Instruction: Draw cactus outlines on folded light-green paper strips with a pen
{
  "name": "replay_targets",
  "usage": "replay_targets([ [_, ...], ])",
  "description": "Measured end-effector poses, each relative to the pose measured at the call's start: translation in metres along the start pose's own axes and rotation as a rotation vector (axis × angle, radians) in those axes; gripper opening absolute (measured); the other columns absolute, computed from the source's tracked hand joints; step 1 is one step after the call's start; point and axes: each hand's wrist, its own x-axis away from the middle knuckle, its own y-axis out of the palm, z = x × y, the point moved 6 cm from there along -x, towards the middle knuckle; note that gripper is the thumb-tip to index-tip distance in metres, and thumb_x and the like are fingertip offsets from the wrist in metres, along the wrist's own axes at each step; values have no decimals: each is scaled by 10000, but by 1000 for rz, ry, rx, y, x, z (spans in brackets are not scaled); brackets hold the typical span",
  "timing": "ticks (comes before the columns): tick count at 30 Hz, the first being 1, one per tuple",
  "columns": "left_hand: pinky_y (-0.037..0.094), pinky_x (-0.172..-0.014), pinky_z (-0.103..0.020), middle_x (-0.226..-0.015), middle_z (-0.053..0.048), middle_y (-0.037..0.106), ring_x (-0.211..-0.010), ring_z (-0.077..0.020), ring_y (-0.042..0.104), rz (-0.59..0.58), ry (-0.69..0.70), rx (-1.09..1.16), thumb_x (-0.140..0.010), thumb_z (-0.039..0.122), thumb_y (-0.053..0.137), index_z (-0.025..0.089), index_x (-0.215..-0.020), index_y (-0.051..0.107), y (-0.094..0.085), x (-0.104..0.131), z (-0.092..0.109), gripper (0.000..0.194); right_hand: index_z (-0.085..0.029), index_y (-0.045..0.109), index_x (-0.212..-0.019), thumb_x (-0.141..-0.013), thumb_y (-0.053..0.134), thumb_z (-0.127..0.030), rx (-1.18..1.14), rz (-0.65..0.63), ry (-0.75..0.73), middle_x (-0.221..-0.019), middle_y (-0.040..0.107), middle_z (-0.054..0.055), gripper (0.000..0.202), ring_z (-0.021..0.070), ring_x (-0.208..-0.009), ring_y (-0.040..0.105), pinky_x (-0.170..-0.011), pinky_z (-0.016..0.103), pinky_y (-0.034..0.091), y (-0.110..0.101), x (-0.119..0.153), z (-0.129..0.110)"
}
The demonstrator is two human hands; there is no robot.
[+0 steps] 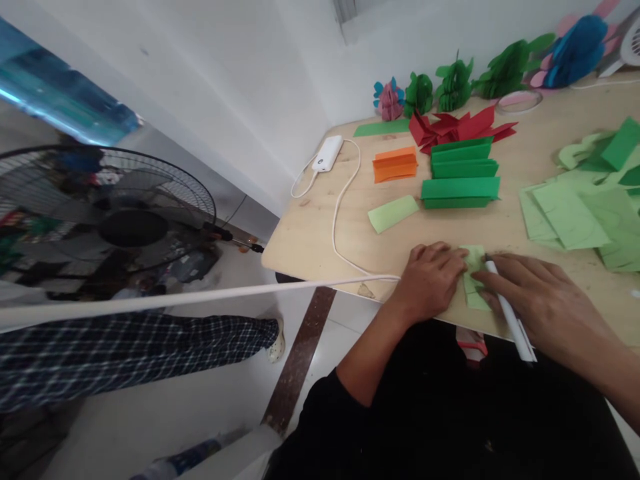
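A small pale green paper strip (475, 299) lies upright in view near the table's front edge. My left hand (431, 283) rests on the table at the strip's left side, fingers bent, with fingertips at its edge. From the right, my right hand (545, 300) holds a white pen (511, 319), its dark tip at the strip's upper right. Another pale green strip (393, 214) lies further left. Beyond are folded green papers (461, 189), a folded orange paper (395, 165) and red folded papers (455, 128).
Pale green sheets (570, 213) are piled at the right. Paper figures (454, 85) line the wall beside a tape roll (519, 101). A white power bank (327, 153) has a cable (336, 227) crossing the table (300, 243). A fan (133, 227) and a person's leg (150, 357) are left.
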Motion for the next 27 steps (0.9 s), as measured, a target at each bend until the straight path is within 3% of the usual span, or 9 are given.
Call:
replay_targets([
  [27,345,-1178,-470,-1517,-41,628,-1449,-264,466,-29,-17,80,-1033,262,472,208,-1214,688,-3,-2,-1,286,-197,654,-1207,-988,519,-273,15,-45,31,-1175,715,142,268,289,-1097,645,-877,399,443,2,1,-3],
])
